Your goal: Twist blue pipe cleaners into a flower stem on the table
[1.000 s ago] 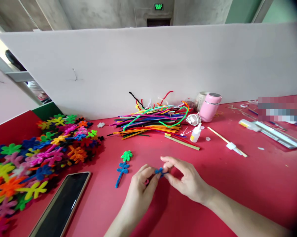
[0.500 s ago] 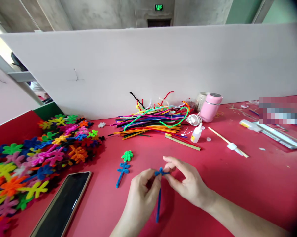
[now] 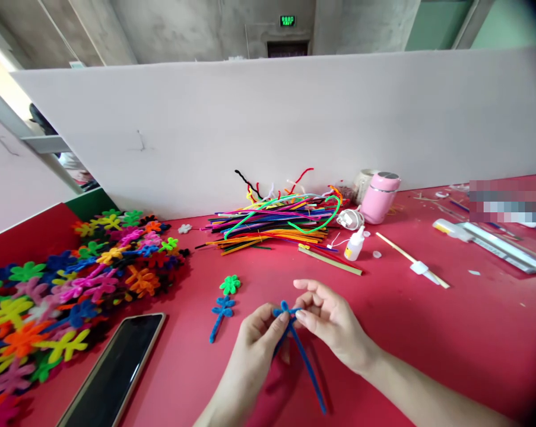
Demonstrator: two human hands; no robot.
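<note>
Between both hands is a blue pipe cleaner, bent into small loops at its top, with its long end hanging down to the right. My left hand pinches it just below the loops. The thumb and fingertips of my right hand are closed on a loop at the right side. To the left of my hands lies a finished-looking blue pipe-cleaner stem with leaf loops. Just above that stem sits a green pipe-cleaner flower.
A phone and a heap of colourful pipe-cleaner flowers occupy the left. Loose pipe cleaners lie by the white partition. Rightward stand a glue bottle and a pink flask; a stick lies nearby.
The hanging end of the blue pipe cleaner has swung to the right, and a second blue strand now shows beneath my left hand. My right fingertips have closed in on the loop.
</note>
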